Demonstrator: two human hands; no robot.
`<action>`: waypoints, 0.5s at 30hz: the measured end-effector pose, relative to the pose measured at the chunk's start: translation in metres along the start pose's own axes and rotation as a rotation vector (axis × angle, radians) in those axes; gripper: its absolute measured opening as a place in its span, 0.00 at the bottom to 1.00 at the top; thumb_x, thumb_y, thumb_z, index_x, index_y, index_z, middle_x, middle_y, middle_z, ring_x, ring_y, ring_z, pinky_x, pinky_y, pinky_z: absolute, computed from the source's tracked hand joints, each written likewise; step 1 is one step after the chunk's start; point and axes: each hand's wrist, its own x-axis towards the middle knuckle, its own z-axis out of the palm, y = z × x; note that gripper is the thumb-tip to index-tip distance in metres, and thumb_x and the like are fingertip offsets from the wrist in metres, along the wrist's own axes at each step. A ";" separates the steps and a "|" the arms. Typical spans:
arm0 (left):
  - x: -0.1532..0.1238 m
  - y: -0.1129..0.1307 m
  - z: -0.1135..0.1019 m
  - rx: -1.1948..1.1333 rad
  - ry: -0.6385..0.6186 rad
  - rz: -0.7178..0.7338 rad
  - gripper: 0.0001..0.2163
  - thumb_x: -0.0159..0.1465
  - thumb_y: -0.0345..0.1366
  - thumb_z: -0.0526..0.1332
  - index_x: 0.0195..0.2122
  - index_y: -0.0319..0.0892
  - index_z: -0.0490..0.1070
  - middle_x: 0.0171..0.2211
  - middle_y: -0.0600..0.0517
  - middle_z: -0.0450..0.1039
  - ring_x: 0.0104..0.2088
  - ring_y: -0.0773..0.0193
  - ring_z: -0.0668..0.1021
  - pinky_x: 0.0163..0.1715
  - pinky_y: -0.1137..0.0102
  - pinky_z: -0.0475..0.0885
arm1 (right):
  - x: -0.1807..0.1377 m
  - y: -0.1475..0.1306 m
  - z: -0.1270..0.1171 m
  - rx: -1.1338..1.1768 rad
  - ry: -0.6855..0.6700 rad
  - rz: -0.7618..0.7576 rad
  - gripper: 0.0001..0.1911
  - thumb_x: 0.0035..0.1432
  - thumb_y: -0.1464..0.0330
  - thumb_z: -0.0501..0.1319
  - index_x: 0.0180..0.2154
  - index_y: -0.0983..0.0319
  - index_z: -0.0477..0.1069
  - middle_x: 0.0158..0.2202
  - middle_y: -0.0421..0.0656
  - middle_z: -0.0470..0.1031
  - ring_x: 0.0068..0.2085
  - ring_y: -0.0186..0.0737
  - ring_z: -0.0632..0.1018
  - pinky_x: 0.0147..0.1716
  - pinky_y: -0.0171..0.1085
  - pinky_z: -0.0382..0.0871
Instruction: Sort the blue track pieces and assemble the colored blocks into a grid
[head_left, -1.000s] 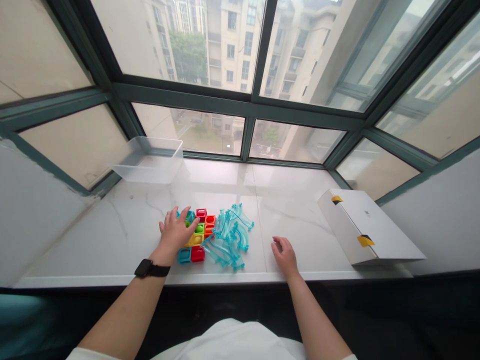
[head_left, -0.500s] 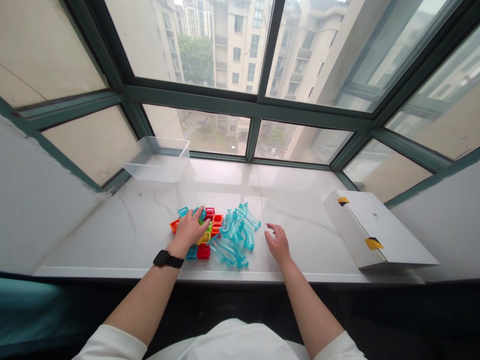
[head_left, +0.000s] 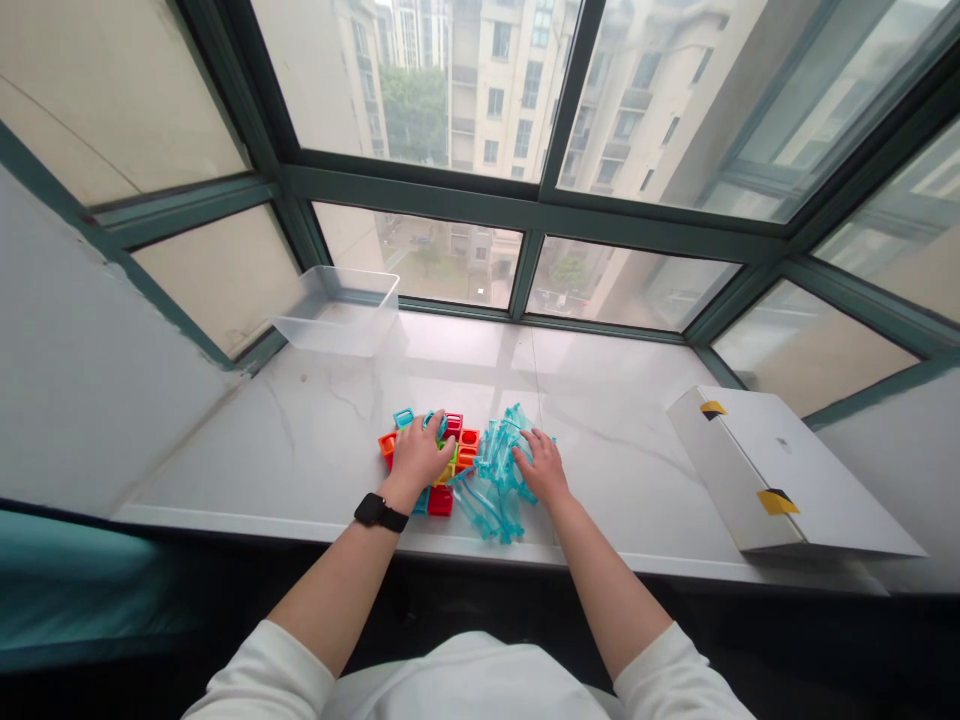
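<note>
At the window sill, near its front edge, both hands are down on the toy pile. The left hand (head_left: 420,455), a black watch (head_left: 380,512) at its wrist, lies palm-down over the coloured blocks (head_left: 466,440); whether its fingers hook a block underneath, I can't tell. Just beside it, the right hand (head_left: 541,465) rests spread fingertips on the clear blue track pieces (head_left: 491,492), not closed on anything.

By the look of it, this is the sorting-through stage: feeling over the heap, nothing lifted yet. Picking one piece out would call for a pinch on a free edge, since the tracks lie tangled and overlapping.

Well apart, a clear plastic tub (head_left: 337,310) sits at the far left of the marble sill (head_left: 622,420), and a white box (head_left: 780,470) lies off to the right.
</note>
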 end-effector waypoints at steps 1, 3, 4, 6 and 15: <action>0.000 0.003 0.001 -0.001 0.001 0.001 0.29 0.70 0.49 0.58 0.70 0.47 0.64 0.60 0.38 0.70 0.56 0.43 0.76 0.58 0.53 0.69 | -0.002 0.002 -0.001 -0.004 -0.002 -0.006 0.27 0.71 0.50 0.55 0.63 0.55 0.71 0.66 0.52 0.68 0.67 0.56 0.67 0.67 0.59 0.59; 0.000 0.008 0.002 -0.002 -0.001 0.002 0.28 0.70 0.49 0.58 0.70 0.47 0.64 0.61 0.38 0.70 0.56 0.43 0.76 0.58 0.52 0.69 | -0.004 0.005 -0.002 -0.005 -0.012 -0.016 0.27 0.71 0.51 0.55 0.63 0.56 0.71 0.66 0.52 0.69 0.67 0.56 0.67 0.68 0.60 0.59; 0.000 0.011 0.003 -0.003 -0.003 0.002 0.28 0.70 0.49 0.58 0.70 0.47 0.64 0.61 0.38 0.70 0.56 0.43 0.76 0.58 0.53 0.69 | -0.005 0.005 -0.004 -0.004 -0.020 -0.018 0.27 0.71 0.51 0.55 0.63 0.56 0.71 0.65 0.52 0.70 0.66 0.57 0.68 0.67 0.60 0.59; 0.000 0.014 0.003 -0.005 -0.008 0.001 0.28 0.70 0.49 0.59 0.70 0.48 0.64 0.60 0.39 0.71 0.56 0.43 0.76 0.58 0.53 0.69 | -0.006 0.006 -0.006 0.001 -0.038 -0.022 0.26 0.71 0.51 0.55 0.62 0.57 0.72 0.64 0.52 0.71 0.65 0.57 0.69 0.67 0.61 0.60; -0.004 0.015 0.005 -0.005 -0.018 0.008 0.28 0.71 0.47 0.58 0.71 0.48 0.63 0.61 0.38 0.71 0.57 0.43 0.75 0.58 0.52 0.69 | -0.015 0.003 -0.013 0.005 -0.054 -0.049 0.24 0.70 0.54 0.56 0.60 0.57 0.74 0.63 0.51 0.73 0.64 0.57 0.71 0.66 0.59 0.63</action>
